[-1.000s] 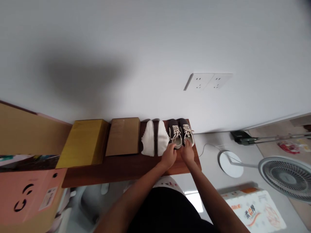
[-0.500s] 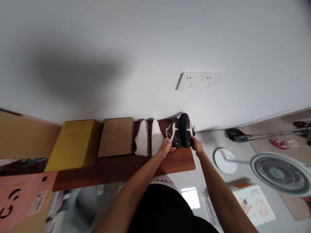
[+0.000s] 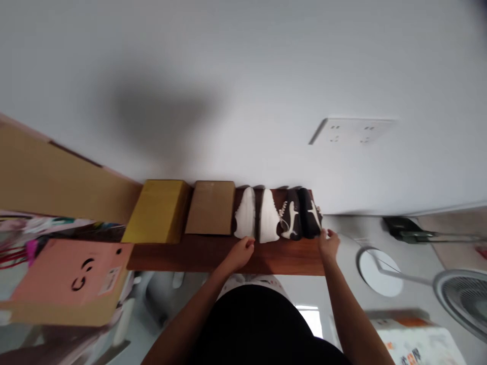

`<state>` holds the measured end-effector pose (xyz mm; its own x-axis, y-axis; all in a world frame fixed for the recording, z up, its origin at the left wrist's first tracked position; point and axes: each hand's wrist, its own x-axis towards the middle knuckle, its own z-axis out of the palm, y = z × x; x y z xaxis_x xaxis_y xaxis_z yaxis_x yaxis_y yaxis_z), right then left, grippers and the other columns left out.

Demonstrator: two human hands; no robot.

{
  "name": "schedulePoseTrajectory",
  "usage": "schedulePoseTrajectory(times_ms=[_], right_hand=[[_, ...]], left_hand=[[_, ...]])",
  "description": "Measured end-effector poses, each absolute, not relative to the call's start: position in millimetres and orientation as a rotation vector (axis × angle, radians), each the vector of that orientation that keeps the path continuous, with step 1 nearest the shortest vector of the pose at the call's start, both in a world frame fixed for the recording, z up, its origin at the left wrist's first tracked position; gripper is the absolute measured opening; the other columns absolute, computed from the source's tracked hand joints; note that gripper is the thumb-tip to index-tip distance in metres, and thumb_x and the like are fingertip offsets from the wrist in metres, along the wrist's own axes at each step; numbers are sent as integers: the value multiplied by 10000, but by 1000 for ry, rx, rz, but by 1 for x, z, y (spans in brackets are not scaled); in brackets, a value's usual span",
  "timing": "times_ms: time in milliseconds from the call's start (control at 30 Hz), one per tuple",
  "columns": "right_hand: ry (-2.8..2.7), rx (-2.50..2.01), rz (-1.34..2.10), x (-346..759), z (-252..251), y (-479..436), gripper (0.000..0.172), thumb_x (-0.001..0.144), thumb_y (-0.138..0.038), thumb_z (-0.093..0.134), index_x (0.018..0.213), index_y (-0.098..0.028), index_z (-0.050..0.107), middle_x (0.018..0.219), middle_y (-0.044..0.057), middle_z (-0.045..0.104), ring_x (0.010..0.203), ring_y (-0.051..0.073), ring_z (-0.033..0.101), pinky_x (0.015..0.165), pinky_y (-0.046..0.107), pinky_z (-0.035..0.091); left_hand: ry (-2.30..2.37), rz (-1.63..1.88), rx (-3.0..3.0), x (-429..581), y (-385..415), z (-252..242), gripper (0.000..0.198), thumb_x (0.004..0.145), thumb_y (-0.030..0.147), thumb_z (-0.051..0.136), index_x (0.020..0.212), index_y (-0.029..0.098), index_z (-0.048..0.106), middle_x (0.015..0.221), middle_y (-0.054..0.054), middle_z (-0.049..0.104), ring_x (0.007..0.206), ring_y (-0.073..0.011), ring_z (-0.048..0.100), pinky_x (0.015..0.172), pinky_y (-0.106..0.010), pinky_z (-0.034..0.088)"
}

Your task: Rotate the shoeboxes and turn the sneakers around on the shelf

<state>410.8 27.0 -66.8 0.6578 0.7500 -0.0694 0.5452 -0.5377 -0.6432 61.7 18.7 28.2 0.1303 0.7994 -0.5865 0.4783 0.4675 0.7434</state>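
Observation:
Two black shoes with cream trim, the left one (image 3: 292, 215) and the right one (image 3: 310, 213), stand side by side on their edges at the right end of a reddish-brown wooden shelf (image 3: 213, 256). My right hand (image 3: 329, 246) is at the heel of the rightmost black shoe, its fingertips close to or touching it, fingers slightly apart. Low in front of a white shoe (image 3: 246, 213), my left hand (image 3: 240, 252) has its fingers curled, with nothing visible in them. A second white shoe (image 3: 268, 215) is between that one and the black pair.
Left along the shelf are a brown cardboard box (image 3: 211, 208) and a yellow box (image 3: 155, 210). A pink carton (image 3: 68, 274) stands lower left. On the right are a fan (image 3: 464, 299), its white base (image 3: 381, 272) and a white package (image 3: 422, 344). Wall sockets (image 3: 352, 132) are above.
The rightmost black shoe has come down beside its mate. My left hand has left the black shoes and moved left, to the white shoes. The view has shifted left.

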Motion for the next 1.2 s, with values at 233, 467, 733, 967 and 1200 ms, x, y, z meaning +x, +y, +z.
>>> schedulePoseTrajectory(times_ms=[233, 467, 733, 967, 1200], right_hand=[[-1308, -2018, 960, 314, -53, -35, 535, 857, -566, 494, 1182, -162, 625, 1150, 161, 688, 1022, 305, 668, 908, 450, 530], [-1804, -1619, 1340, 153, -8, -25, 308, 874, -385, 546, 1065, -190, 687, 1071, 114, 741, 972, 261, 702, 913, 413, 538], [-1819, -1456, 1405, -8, 32, -11, 282, 873, -322, 596, 1110, -197, 686, 1078, 97, 742, 970, 230, 703, 910, 384, 543], [-1516, -1542, 1319, -84, 24, 11, 393, 879, -406, 594, 1211, -197, 620, 1184, 104, 702, 1042, 227, 669, 957, 408, 528], [-1233, -1739, 1342, -132, 2, 53, 589, 777, -388, 719, 1288, -124, 586, 1255, 175, 650, 1192, 284, 618, 1065, 432, 458]], left_hand=[[1845, 184, 1239, -59, -44, 39, 390, 879, 204, 485, 1231, 146, 641, 1299, -159, 666, 1227, -230, 618, 1044, -326, 444], [1627, 142, 1481, -127, -40, 58, 463, 872, 255, 495, 1305, 159, 628, 1337, -151, 652, 1261, -254, 599, 1101, -359, 413], [1632, 340, 1570, -263, -25, 60, 414, 890, 263, 484, 1258, 176, 651, 1298, -135, 676, 1219, -238, 628, 1066, -363, 459], [1936, 619, 1360, -362, 14, 42, 463, 865, 237, 558, 1319, 151, 577, 1370, -165, 613, 1313, -266, 554, 1129, -417, 398], [1922, 804, 962, -397, 65, 1, 776, 800, 254, 711, 1492, 160, 373, 1536, -208, 439, 1431, -293, 431, 1156, -398, 362]])
